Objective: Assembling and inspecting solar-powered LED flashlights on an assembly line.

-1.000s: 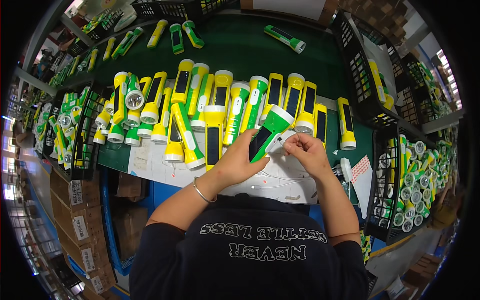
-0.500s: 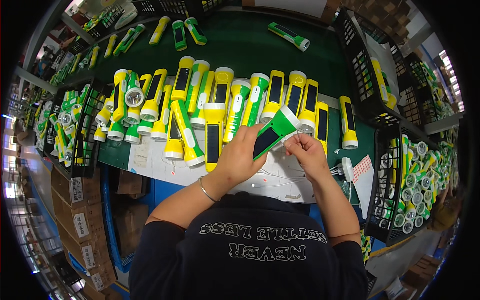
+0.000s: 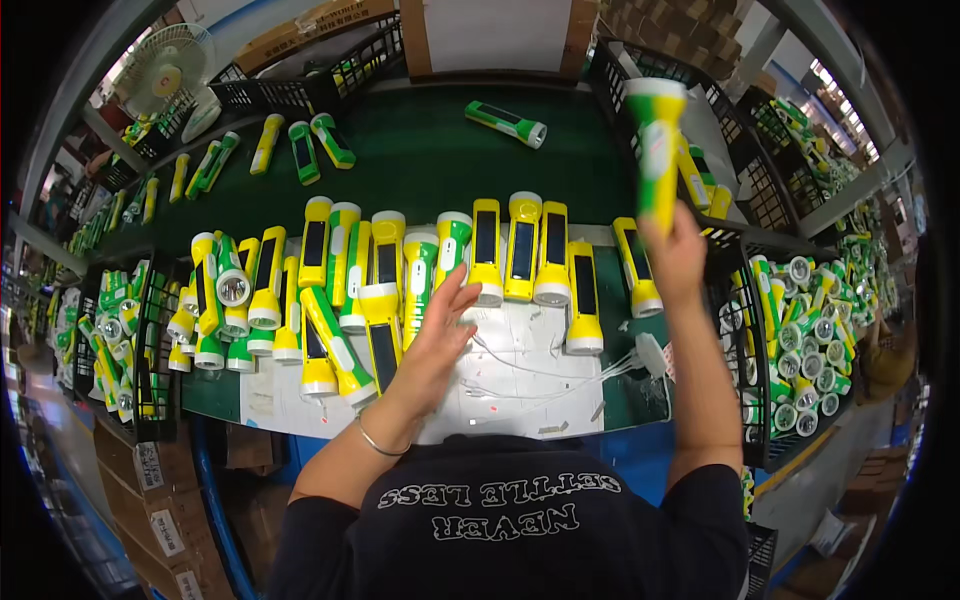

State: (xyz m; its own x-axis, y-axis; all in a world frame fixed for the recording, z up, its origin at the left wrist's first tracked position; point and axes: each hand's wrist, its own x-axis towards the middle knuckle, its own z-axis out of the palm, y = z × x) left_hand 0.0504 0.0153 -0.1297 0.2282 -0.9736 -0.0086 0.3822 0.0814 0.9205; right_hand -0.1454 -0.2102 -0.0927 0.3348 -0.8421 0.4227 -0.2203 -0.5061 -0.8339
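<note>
My right hand point(image 3: 676, 255) is raised at the right, closed around the lower end of a green and yellow flashlight point(image 3: 657, 150). That flashlight is held upright with its white head on top, slightly blurred by motion. Nothing is in my left hand point(image 3: 437, 345), whose fingers are apart over the white sheet, near the row of flashlights. In that row, a yellow flashlight with a dark panel point(image 3: 522, 250) and a green one with a white switch strip point(image 3: 453, 245) stand close together. Thin white cables run across the sheet to a white plug-like block point(image 3: 650, 355).
Black crates full of flashlights flank the table, one at the right point(image 3: 765, 400) and one at the left point(image 3: 150, 350). Another black crate point(image 3: 735, 130) stands behind my right hand. Loose flashlights lie on the green tabletop point(image 3: 400, 140), and a fan point(image 3: 168, 75) is far left.
My right hand has swung up and to the right and now holds a flashlight. My left hand has let go of the green flashlight and opened. The whole view has shifted.
</note>
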